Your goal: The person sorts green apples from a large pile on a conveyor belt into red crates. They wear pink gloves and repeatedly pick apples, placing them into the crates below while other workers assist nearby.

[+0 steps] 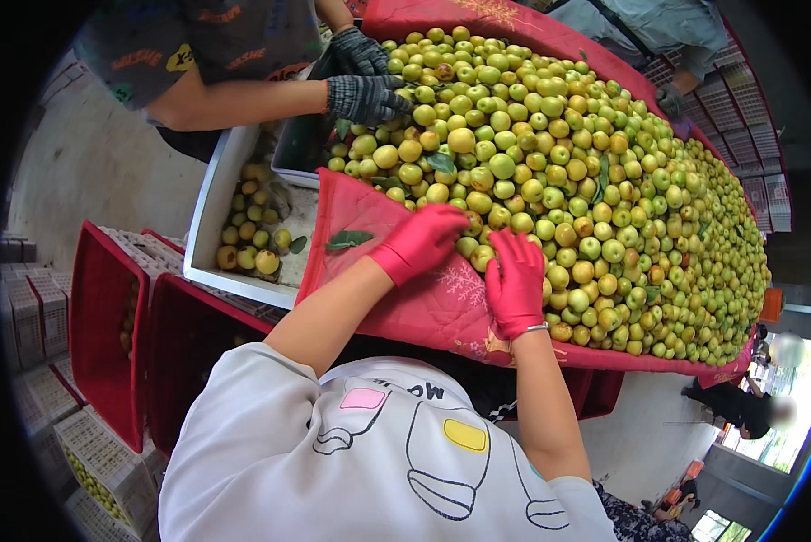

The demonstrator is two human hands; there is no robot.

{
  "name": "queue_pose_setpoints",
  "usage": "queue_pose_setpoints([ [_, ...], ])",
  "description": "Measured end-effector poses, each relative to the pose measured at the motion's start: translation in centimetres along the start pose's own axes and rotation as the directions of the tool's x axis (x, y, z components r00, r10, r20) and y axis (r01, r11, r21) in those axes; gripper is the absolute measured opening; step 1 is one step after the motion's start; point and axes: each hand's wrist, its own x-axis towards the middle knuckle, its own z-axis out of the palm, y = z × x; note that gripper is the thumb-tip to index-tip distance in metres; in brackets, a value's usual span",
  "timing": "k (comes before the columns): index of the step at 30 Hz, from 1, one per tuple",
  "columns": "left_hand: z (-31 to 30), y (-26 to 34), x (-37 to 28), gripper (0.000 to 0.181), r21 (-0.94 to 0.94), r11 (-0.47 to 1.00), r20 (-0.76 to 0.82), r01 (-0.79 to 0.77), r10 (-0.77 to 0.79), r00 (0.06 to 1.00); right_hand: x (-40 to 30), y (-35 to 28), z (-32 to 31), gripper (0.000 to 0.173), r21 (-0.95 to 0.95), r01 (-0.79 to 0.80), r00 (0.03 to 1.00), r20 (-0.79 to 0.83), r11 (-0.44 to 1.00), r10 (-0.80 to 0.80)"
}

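A large heap of small round green-yellow fruit (575,176), jujube-like and some with brown patches, lies on a red quilted cloth (439,305). My left hand (420,238), in a pink glove, reaches to the near edge of the heap. Its fingers curl downward over the fruit, so whether they grip one is hidden. Beside it, my right hand (516,281) wears a matching glove. Palm down, it touches the fruit at the cloth's edge with its thumb apart, and no fruit shows in its grasp. A loose green leaf (349,239) rests on the cloth left of my hands.
Across the heap, a co-worker's grey-gloved hands (368,98) touch fruit; another person's gloved hand (668,100) is at the far edge. A metal-rimmed tray (198,234) holds several fruits. Red-lined crates (107,339) stand at left, near stacked white baskets (100,440).
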Motion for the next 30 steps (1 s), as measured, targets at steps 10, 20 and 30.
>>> queue_pose_setpoints([
  [10, -4.2, -4.8, 5.6, 0.053, 0.454, 0.848, -0.252, 0.273, -0.172, 0.952, -3.4, 2.4, -2.0, 0.026, 0.05, -0.106, 0.992, 0.069, 0.993, 0.102],
  [20, -5.2, -5.4, 6.5, 0.017, 0.546, 0.815, -0.036, 0.193, -0.207, 0.978, -5.8, 1.7, -4.7, 0.035, 0.127, -0.209, 0.976, 0.097, 0.97, 0.197],
  [30, 0.0, -2.4, 14.9, 0.031, 0.504, 0.778, 0.041, 0.375, -0.455, 0.89, -6.4, 1.7, -3.8, 0.028, 0.187, -0.203, 0.975, -0.046, 0.961, 0.215],
])
